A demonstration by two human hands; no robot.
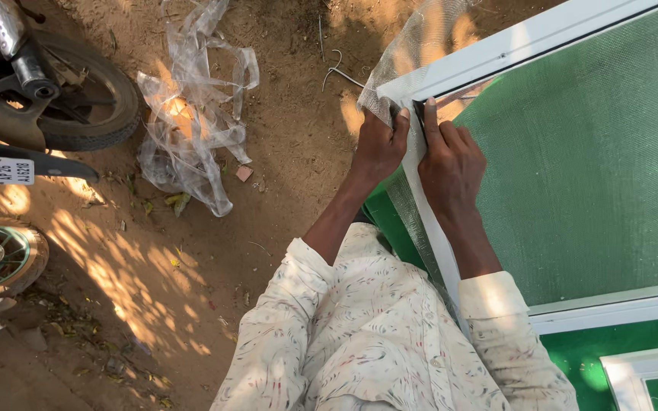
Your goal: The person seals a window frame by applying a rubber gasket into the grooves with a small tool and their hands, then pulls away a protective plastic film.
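Observation:
A white window frame [542,34] lies over a green surface, with grey mesh screen [595,152] stretched across it. My left hand [378,148] grips the loose mesh edge [390,76] at the frame's corner. My right hand [451,164] presses on the frame next to it, index finger pointing into the corner groove where a dark strip shows. Both hands nearly touch. Loose mesh overhangs the frame's left rail down toward my sleeve.
Sandy ground lies to the left. A heap of crumpled clear plastic strips [188,114] sits on it. Motorbike wheels [78,99] and parts stand at the far left. A second white frame [637,369] shows at bottom right on the green surface [573,354].

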